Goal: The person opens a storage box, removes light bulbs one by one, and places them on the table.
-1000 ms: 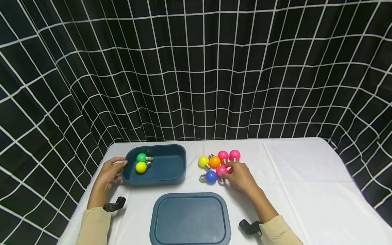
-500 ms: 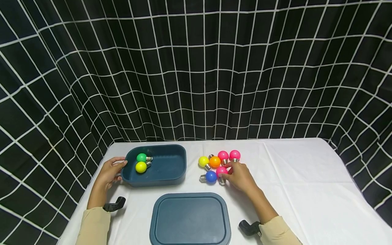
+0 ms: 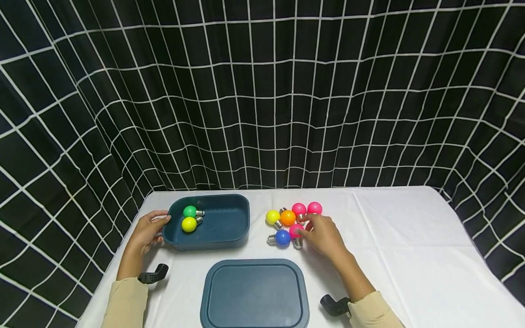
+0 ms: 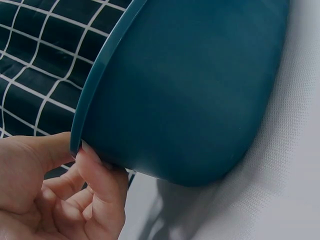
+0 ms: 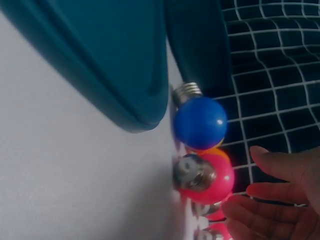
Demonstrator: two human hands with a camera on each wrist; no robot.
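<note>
My left hand point(image 3: 144, 231) pinches the rim of a dark teal plastic container point(image 3: 229, 240) at its left end, thumb and finger on either side in the left wrist view. A green bulb point(image 3: 189, 211) and a yellow bulb point(image 3: 188, 224) lie inside. My right hand point(image 3: 324, 236) hovers over a cluster of light bulbs, thumb and fingers parted beside a pink bulb point(image 5: 220, 175); contact is unclear. Around it lie a blue bulb point(image 3: 283, 238), an orange bulb point(image 3: 288, 217), another yellow bulb point(image 3: 272, 217) and two more pink bulbs, the nearer one point(image 3: 299, 208) partly covered by fingers.
A flat teal lid point(image 3: 254, 291) lies on the white cloth in front, between the forearms. Black curtains with a white grid point(image 3: 262, 109) stand behind the table and along both sides. A small black camera is strapped to each wrist.
The right hand's fingers have spread slightly apart at the front pink bulb, the index finger lifting a little. The left hand and container stay where they were.
</note>
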